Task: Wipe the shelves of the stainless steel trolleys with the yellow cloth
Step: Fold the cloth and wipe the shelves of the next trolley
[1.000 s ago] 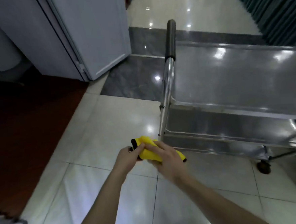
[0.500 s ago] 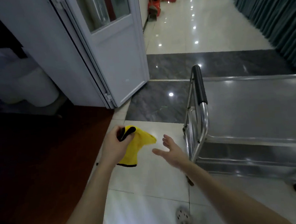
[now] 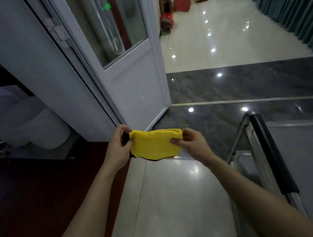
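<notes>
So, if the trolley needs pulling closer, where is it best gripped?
Probably the black sleeve on the handle of the trolley, from above with the right hand: the round bar runs away from the person, bare on top and nearest that hand. It and the left hand pinch the yellow cloth, so it must release first.

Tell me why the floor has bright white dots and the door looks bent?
Head view: the dots are light reflections on the glossy floor. Same head view: the wide-angle lens bows the door, the left side is dim, and the yellow cloth looks sharp.
</notes>
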`<state>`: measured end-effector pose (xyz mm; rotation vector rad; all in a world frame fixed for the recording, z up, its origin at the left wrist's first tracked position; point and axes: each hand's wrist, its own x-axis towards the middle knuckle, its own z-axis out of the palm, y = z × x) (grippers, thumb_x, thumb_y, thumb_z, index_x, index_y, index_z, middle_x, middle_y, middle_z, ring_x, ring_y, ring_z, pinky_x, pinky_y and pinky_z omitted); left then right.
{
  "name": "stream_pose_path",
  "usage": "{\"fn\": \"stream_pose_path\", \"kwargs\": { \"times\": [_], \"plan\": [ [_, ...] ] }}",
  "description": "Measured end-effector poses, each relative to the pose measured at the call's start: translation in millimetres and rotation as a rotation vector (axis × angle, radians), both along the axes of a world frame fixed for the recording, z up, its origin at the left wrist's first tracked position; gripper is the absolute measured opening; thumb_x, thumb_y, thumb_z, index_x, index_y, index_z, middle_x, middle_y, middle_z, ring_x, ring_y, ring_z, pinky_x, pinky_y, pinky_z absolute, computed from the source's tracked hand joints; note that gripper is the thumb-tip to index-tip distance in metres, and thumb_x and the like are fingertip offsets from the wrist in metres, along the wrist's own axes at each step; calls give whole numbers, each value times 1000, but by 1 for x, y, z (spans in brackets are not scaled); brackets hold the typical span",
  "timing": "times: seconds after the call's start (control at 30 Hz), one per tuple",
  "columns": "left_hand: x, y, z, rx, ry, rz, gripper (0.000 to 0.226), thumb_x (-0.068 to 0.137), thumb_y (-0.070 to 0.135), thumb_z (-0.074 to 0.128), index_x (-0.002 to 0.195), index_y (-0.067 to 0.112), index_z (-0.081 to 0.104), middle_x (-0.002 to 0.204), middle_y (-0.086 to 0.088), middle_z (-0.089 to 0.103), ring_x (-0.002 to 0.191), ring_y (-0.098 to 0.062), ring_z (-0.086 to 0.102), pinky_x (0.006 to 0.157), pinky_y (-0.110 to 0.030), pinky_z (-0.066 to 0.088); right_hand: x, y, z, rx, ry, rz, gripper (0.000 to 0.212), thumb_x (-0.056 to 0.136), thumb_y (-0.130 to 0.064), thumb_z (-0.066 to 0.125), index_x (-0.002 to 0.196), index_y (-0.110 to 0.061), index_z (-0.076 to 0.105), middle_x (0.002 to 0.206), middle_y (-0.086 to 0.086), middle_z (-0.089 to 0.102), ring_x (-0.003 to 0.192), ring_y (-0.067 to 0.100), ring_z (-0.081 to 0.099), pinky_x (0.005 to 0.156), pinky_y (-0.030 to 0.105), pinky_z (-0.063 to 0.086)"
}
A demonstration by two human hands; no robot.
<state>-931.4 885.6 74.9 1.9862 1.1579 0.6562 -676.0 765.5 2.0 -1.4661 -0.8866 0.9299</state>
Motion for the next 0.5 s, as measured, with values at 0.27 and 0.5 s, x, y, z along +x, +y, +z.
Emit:
{"fn": "stream_pose_path", "kwargs": {
  "times": [0.27,0.5],
  "plan": [
    [139,196,-25,-223,-125,-206,17,83,22,78,91,16,64,81,-4,62,77,-14,58,69,-30,50,130,133,7,46,-133,-206,17,84,-32,85,90,-22,72,86,4,73,82,13,66,78,37,54],
    [330,320,-39,-143,-83,-514,16,82,15,84,85,17,68,76,-2,66,68,-11,57,68,-34,50,250,188,9,-36,-209,-556,18,86,-11,87,90,-18,71,82,-3,70,77,10,63,72,31,52]
  ]
}}
